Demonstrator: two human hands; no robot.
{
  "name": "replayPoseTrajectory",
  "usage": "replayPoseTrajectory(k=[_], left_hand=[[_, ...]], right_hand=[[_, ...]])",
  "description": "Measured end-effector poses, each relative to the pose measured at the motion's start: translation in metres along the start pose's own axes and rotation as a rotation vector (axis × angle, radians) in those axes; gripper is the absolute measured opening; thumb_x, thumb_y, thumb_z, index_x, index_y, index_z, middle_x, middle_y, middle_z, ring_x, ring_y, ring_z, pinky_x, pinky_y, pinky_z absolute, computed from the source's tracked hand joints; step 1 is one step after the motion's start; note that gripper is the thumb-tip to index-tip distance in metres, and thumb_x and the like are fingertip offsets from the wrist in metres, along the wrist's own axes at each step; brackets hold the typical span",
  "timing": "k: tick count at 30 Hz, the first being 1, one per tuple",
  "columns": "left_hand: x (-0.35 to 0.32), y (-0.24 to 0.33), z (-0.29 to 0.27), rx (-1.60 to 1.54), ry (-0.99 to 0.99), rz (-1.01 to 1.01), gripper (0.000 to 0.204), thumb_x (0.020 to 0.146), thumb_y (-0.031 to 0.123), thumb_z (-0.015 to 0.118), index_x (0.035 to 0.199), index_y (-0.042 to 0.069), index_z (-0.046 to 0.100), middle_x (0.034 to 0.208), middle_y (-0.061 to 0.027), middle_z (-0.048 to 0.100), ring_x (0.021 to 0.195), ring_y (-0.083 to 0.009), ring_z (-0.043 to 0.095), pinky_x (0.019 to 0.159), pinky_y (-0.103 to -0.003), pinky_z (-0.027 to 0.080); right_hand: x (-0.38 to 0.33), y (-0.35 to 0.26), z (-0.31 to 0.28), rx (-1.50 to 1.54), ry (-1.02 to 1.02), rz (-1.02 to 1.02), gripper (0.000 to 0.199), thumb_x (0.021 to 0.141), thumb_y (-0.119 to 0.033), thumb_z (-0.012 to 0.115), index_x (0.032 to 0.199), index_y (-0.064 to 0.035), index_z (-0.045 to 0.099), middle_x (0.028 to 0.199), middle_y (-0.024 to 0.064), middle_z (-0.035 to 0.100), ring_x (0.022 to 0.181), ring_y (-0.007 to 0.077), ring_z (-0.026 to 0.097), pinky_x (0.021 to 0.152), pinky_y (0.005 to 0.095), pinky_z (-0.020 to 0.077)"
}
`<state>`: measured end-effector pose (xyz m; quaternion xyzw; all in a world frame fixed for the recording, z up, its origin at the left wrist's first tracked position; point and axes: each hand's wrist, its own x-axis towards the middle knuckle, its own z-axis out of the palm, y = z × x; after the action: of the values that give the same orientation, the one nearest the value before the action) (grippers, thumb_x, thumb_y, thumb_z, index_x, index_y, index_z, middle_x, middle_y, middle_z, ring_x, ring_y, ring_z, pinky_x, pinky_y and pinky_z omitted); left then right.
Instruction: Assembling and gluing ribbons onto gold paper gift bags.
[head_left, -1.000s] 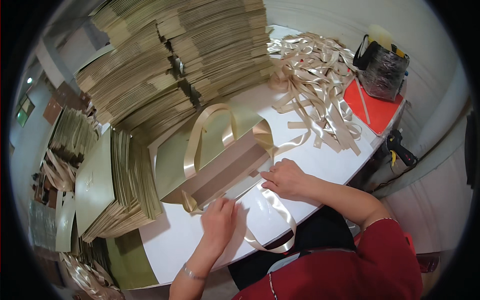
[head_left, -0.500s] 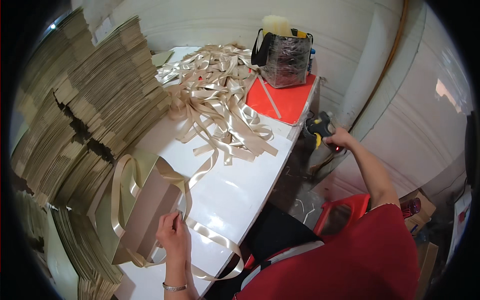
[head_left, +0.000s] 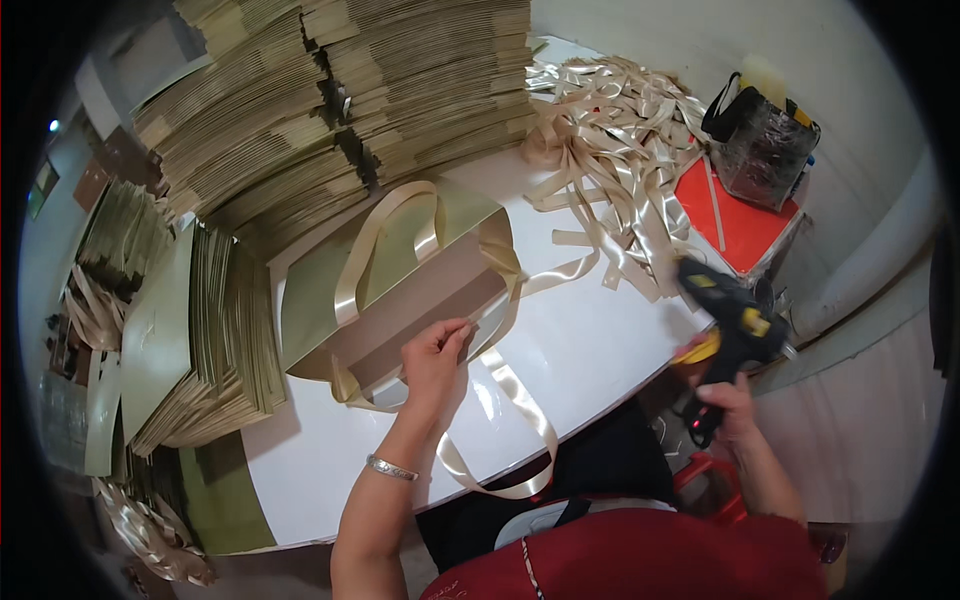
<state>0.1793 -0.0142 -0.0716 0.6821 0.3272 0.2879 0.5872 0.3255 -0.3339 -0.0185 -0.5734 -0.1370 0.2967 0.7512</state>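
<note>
A gold paper bag [head_left: 340,268] lies opened on the white table, its brownish inside facing up. One satin ribbon handle [head_left: 366,248] arches over its far panel. At the near rim, my left hand [head_left: 432,358] is closed in a pinch on the bag's edge; the fingertips partly hide what is between them. Another length of ribbon [head_left: 530,400] loops from this side over the table's near edge. My right hand [head_left: 735,408] grips a black and yellow hot glue gun [head_left: 738,312], held up beyond the table's right edge and slightly blurred.
Tall stacks of folded gold bags [head_left: 430,85] line the far left side, with a lower stack [head_left: 225,350] left of the opened bag. Loose ribbons [head_left: 630,150] pile up at the back. A wrapped container [head_left: 765,150] stands on a red sheet [head_left: 735,225] at the right corner.
The view has swung left. My right hand has brought the glue gun up from beside the table toward its right edge. My left hand stays pinched at the bag's near rim.
</note>
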Motion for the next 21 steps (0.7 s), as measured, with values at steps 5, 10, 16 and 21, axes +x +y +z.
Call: replayPoseTrajectory(k=[5,10,16,21], left_hand=[[0.012,-0.013,0.002,-0.045,-0.007,0.026,0.014,0.086,0.003,0.060,0.097,-0.003,0.066,0.086,-0.0050,0.066,0.077,-0.0091,0.059,0.069,-0.021,0.047],[0.011,-0.011,0.006,-0.177,-0.004,-0.029,0.018,0.087,0.005,0.059,0.102,-0.002,0.064,0.088,-0.0054,0.066,0.077,-0.0096,0.059,0.071,-0.022,0.047],[0.005,-0.013,0.000,0.064,-0.002,0.082,0.023,0.086,0.006,0.059,0.108,0.000,0.062,0.079,-0.0054,0.067,0.067,-0.0093,0.059,0.065,-0.022,0.048],[-0.020,0.014,-0.016,0.174,0.099,0.365,0.024,0.082,0.011,0.064,0.104,0.003,0.064,0.076,-0.0083,0.068,0.064,-0.0124,0.064,0.059,-0.025,0.049]], right_hand=[[0.026,0.015,0.072,-0.026,-0.515,0.308,0.047,0.071,-0.007,0.068,0.115,-0.0009,0.053,0.109,0.0096,0.060,0.099,0.0171,0.058,0.089,0.0302,0.0443],[0.051,0.033,0.103,-0.305,-0.492,0.458,0.034,0.073,-0.011,0.070,0.103,0.0008,0.059,0.092,0.0081,0.063,0.081,0.0148,0.061,0.068,0.0285,0.0500],[0.044,0.028,0.100,-0.244,-0.492,0.415,0.047,0.071,-0.004,0.069,0.115,0.0002,0.050,0.100,0.0098,0.061,0.090,0.0187,0.061,0.073,0.0331,0.0534],[0.054,0.029,0.102,-0.308,-0.497,0.512,0.046,0.071,-0.002,0.069,0.114,0.0008,0.051,0.102,0.0100,0.060,0.094,0.0196,0.061,0.074,0.0329,0.0531]])
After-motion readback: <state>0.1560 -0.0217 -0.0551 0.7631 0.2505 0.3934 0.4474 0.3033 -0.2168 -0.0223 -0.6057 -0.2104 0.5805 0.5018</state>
